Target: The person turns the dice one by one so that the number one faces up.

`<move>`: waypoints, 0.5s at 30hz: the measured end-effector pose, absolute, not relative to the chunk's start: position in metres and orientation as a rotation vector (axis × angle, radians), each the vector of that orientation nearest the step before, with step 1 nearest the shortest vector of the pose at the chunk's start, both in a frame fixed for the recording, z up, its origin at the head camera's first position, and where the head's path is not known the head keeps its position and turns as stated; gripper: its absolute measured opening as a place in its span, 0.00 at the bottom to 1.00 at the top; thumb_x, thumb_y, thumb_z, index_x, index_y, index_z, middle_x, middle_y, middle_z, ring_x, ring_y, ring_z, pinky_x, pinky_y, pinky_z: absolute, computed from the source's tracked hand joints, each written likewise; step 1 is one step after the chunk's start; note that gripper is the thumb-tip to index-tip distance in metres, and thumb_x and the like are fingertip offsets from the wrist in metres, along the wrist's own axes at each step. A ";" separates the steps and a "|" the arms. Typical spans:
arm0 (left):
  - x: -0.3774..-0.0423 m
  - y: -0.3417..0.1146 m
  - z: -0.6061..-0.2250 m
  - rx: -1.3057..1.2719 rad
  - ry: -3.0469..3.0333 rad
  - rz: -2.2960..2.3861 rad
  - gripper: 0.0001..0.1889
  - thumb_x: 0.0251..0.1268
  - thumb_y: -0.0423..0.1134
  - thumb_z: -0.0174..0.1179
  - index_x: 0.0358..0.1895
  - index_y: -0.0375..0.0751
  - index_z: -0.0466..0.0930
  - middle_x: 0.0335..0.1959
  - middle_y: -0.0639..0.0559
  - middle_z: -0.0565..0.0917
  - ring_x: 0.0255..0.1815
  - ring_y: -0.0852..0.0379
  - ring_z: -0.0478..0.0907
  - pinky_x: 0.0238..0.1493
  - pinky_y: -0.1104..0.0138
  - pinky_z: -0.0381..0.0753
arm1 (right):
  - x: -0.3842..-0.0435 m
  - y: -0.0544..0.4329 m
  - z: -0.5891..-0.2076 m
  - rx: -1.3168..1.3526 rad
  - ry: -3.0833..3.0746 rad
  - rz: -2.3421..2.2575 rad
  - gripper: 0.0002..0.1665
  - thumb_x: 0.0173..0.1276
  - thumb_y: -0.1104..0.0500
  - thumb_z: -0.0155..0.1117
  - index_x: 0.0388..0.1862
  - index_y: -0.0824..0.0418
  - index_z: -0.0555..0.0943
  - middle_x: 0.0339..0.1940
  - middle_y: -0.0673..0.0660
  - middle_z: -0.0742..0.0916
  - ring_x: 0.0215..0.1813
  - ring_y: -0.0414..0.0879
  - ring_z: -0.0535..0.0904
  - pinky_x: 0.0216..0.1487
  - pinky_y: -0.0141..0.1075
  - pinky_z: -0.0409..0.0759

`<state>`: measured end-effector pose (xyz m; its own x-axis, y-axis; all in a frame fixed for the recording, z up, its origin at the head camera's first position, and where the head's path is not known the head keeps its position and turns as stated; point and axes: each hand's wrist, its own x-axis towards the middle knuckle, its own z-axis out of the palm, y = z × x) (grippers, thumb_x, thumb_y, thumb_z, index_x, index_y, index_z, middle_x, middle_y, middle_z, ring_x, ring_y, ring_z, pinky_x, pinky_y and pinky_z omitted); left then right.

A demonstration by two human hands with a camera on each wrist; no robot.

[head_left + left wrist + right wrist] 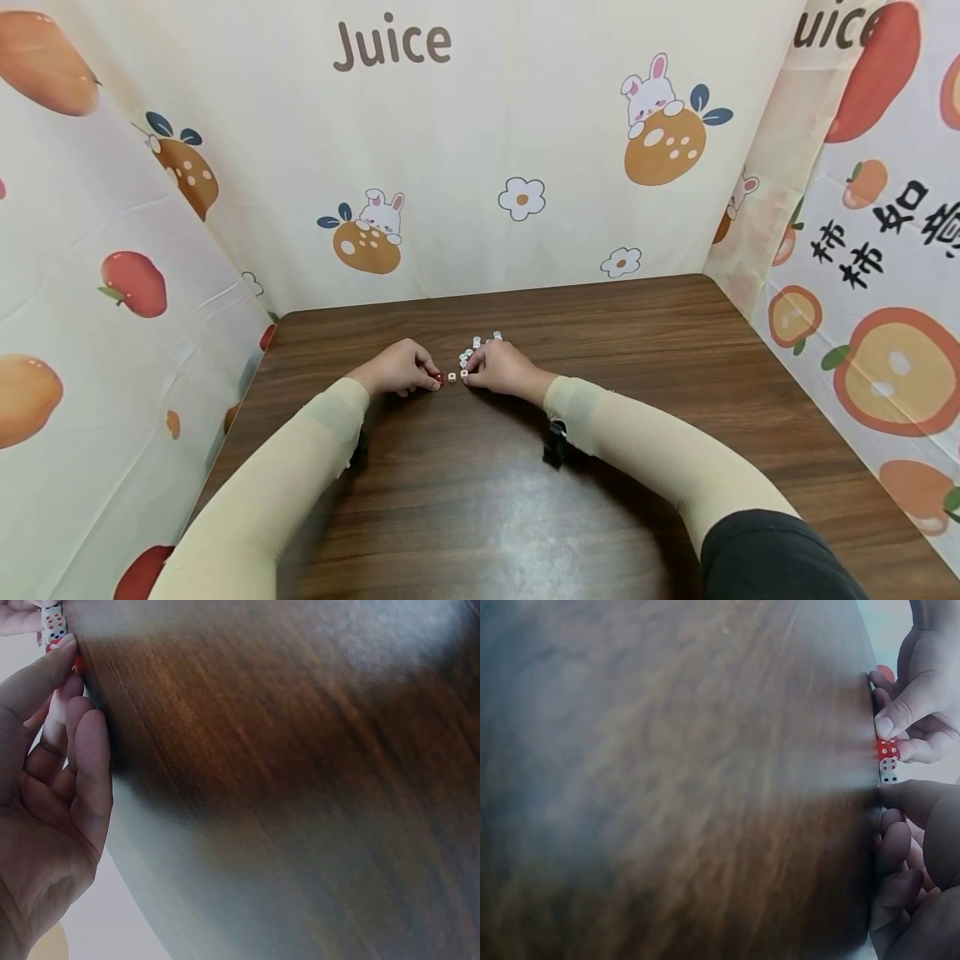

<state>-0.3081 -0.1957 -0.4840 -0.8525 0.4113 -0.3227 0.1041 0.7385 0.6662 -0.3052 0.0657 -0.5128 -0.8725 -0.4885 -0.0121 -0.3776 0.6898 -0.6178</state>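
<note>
My left hand (401, 368) pinches a translucent red die (888, 748) with white pips between thumb and fingertips, low over the table. Just to its right stands a white die (452, 377) on the wood. A second white die (464, 374) sits between the thumb and index finger of my right hand (504, 369). In the right wrist view the red die and a white die (889, 763) line up between the two hands. The left wrist view shows the white dice (54, 624) beyond my left thumb; fingers partly cover the red die there.
Several loose white dice (477, 342) lie behind my right hand, some partly hidden by it. The brown wooden table (465, 500) ends at a printed curtain (465, 167) at the back and sides. Dark wrist cameras (555, 443) hang under the forearms.
</note>
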 end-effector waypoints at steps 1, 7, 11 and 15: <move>-0.308 -0.196 -0.484 0.391 2.484 0.914 0.03 0.71 0.39 0.81 0.41 0.47 0.97 0.29 0.57 0.90 0.25 0.58 0.78 0.27 0.64 0.85 | -0.306 0.066 -0.513 -0.706 2.721 -0.940 0.06 0.73 0.52 0.83 0.41 0.53 0.96 0.25 0.44 0.91 0.27 0.33 0.81 0.39 0.30 0.82; -0.308 -0.195 -0.483 0.391 2.485 0.920 0.03 0.70 0.39 0.81 0.41 0.47 0.97 0.28 0.57 0.90 0.25 0.58 0.78 0.27 0.64 0.85 | -0.307 0.068 -0.511 -0.707 2.696 -0.959 0.07 0.72 0.53 0.84 0.39 0.53 0.95 0.24 0.45 0.89 0.27 0.34 0.80 0.37 0.30 0.81; -0.308 -0.195 -0.483 0.393 2.488 0.915 0.03 0.71 0.40 0.81 0.42 0.47 0.97 0.29 0.57 0.90 0.25 0.58 0.78 0.27 0.64 0.85 | -0.306 0.068 -0.509 -0.712 2.681 -0.975 0.06 0.71 0.53 0.84 0.39 0.54 0.95 0.24 0.45 0.89 0.28 0.34 0.80 0.37 0.30 0.80; -0.308 -0.196 -0.483 0.396 2.488 0.914 0.03 0.70 0.40 0.82 0.41 0.48 0.97 0.29 0.57 0.90 0.25 0.58 0.78 0.27 0.64 0.85 | -0.306 0.068 -0.509 -0.699 2.649 -0.997 0.06 0.70 0.55 0.85 0.39 0.55 0.94 0.23 0.45 0.89 0.24 0.34 0.80 0.35 0.30 0.80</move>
<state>-0.3082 -0.1956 -0.4833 -0.8540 0.4117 -0.3182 0.1078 0.7382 0.6659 -0.3057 0.0684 -0.5086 -0.8608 -0.5072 -0.0422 -0.3536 0.6556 -0.6673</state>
